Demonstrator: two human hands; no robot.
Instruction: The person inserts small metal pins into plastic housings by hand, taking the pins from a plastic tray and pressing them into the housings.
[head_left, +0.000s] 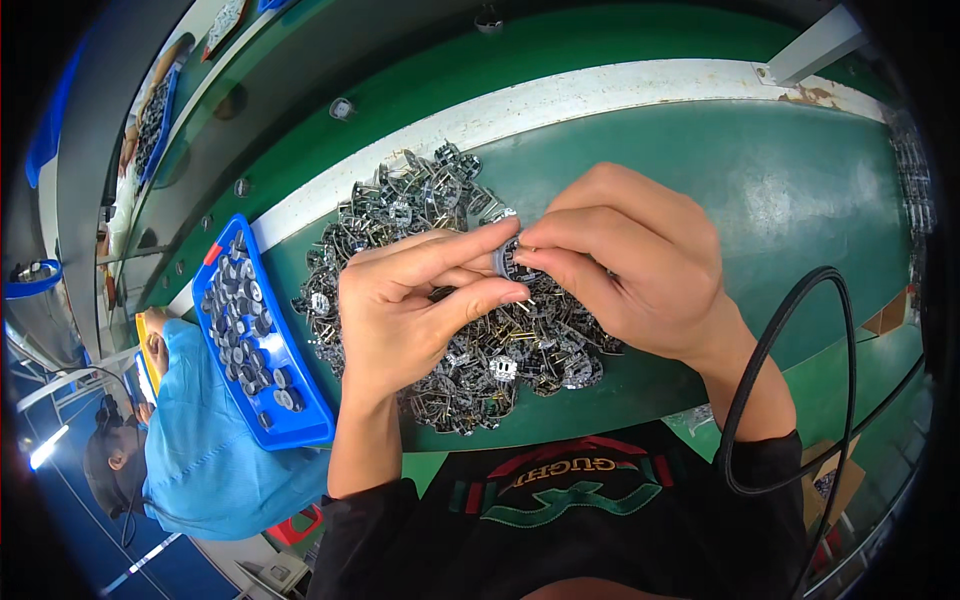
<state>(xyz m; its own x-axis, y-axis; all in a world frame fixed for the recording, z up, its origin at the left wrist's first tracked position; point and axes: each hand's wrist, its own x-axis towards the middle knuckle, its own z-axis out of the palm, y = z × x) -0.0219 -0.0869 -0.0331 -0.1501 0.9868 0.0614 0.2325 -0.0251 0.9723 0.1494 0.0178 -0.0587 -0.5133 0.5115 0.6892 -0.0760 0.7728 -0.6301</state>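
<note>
My left hand grips a small round grey part between thumb and fingers, above a heap. The fingertips of my right hand are pinched together at the part's right side, touching it or something tiny on it; which one I cannot tell. Under both hands spreads a large pile of small metal-and-black plug-like parts with thin pins, on the green worktable. Left of my left hand stands a blue tray holding many round grey-and-black pieces.
A white rail edges the table's far side, with a green strip beyond carrying a few loose parts. A black cable loops beside my right forearm. At the left sits another person in a blue top. Cardboard boxes stand lower right.
</note>
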